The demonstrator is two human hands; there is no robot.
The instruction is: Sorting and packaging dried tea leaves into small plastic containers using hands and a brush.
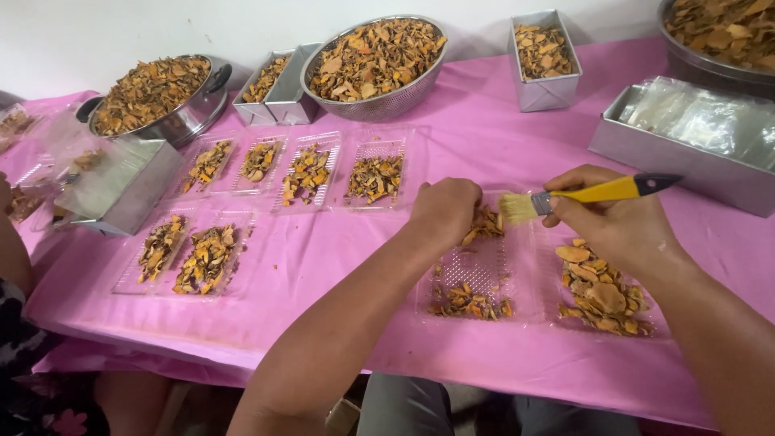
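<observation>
My left hand is closed around a few dried orange-brown pieces over a clear plastic tray. My right hand grips a yellow-handled brush, its pale bristles touching the pieces at my left hand. More dried pieces lie at the near end of that tray. A second clear tray under my right hand holds a heap of the same pieces.
Several filled clear trays lie in rows on the pink cloth. Metal bowls and rectangular tins of pieces line the back. A tin of plastic bags sits right. Another person's arm is at the left edge.
</observation>
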